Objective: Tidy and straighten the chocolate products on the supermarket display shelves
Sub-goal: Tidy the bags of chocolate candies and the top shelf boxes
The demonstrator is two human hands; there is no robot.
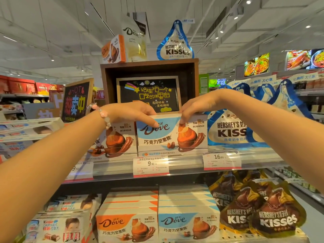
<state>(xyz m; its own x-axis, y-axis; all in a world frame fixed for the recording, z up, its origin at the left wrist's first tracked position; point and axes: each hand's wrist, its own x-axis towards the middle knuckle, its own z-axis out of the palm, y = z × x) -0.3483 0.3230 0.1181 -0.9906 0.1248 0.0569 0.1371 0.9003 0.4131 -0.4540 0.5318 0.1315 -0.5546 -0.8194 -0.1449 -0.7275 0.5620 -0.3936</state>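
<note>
Blue-and-white cardboard identifies the item in hand: a blue Dove box (171, 135) standing upright at the front of the upper shelf (254, 161), directly above the 9.90 price tag (151, 166). An orange Dove box (114, 141) stands just beside it on the left and a blue Hershey's Kisses bag (229, 128) just beside it on the right. To complete the step properly, square the box so that its printed face is parallel with the shelf lip, keep its lower edge seated behind the clear rail, and close any gap to the neighbouring box without tipping either. Apply light, even pressure at both top corners; uneven force would likely twist the carton. The left hand (129, 111), with a bead bracelet (103, 114) at the wrist, lies over the top left edge, fingers bent downward and a fingertip pressed on the front face near the logo. The right hand (196, 106) hooks over the top right edge, fingers curled down onto the front panel. Both hands thus clasp the same box from above, set apart by roughly its width. Whether the thumbs bear on the rear face cannot be determined. Further Dove cartons (157, 223) and brown Kisses bags (259, 213) occupy the lower shelf.
</note>
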